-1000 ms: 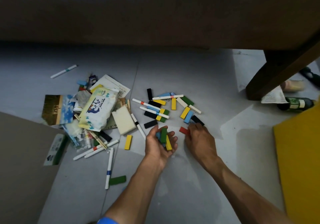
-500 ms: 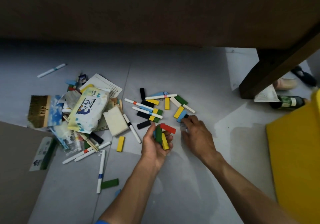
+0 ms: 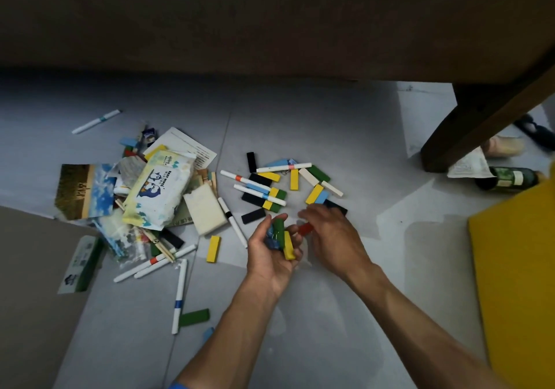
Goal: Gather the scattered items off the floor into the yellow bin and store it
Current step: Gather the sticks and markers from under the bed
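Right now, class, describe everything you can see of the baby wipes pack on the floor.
The baby wipes pack is a soft, crinkled plastic pouch, white and pale yellow with blue splashes, a dark blue cartoon figure and "BABY WIPES" printed on it. It lies flat and tilted on the heap of papers and cards, beside a cream sponge-like block. Neither hand touches it.

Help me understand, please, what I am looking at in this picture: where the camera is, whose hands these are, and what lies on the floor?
The camera sits on a person's head, looking down at their two bare hands; there is no robot. The left hand cups several coloured blocks, palm up. The right hand pinches a red block beside it. On the grey tiled floor lie more blocks, white markers, a baby wipes pack and papers. The yellow bin waits at the right edge, near a wooden table leg.
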{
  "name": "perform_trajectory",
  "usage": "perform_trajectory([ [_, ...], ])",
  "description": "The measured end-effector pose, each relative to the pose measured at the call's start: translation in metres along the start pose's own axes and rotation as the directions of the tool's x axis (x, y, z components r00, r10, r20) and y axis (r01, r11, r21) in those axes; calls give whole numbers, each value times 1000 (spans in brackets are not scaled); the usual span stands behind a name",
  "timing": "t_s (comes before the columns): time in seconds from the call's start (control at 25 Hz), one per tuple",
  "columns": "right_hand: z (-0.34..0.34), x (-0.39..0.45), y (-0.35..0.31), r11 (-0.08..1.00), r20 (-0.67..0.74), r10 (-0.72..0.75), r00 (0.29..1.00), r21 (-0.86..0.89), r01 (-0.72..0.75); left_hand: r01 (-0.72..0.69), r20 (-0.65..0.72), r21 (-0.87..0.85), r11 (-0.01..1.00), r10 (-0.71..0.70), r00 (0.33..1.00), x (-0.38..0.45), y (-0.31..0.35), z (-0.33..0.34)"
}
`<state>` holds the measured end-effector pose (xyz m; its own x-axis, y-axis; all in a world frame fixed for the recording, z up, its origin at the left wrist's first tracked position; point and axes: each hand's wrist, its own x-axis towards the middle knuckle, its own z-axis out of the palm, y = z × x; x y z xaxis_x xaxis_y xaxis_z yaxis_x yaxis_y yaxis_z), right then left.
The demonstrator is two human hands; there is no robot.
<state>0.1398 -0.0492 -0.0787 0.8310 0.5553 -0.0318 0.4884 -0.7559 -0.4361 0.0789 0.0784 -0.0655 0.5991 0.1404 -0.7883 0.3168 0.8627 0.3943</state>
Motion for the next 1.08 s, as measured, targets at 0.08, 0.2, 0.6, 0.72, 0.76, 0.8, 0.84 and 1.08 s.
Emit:
perform_trajectory([
  [0.08,8,1,5,972,185,-45,982,-220,86,-4,-3,2,1000,4,1000,0,7,-4],
  [0.2,2,1,0,987,69,162,984,-33,-160,-31,-26,0,1000,31,999,1,11,-6],
  [0.6,-13,-2,15,904,-36,421,906,95,-417,-54,91,-66,996,60,994,5,4,2],
  [0.72,-10,15,25,912,29,402,915,-101,-397,-43,55,-19,999,44,997,5,10,3],
  [0.76,-12,18,21,899,31,438,898,14,-439,-38,45,-2,999,38,998,4,10,3],
  [0.8,-15,18,12,843,41,488,872,237,-482,-33,37,9,999,32,999,3,10,2],
  [0.84,-18,12,2,729,78,515,854,483,-484,-29,33,15,999,29,999,3,9,2],
  [1.08,-23,-2,-45,701,-1,343,939,666,-255,-65,-1,-40,997,65,998,-4,10,-6],
])
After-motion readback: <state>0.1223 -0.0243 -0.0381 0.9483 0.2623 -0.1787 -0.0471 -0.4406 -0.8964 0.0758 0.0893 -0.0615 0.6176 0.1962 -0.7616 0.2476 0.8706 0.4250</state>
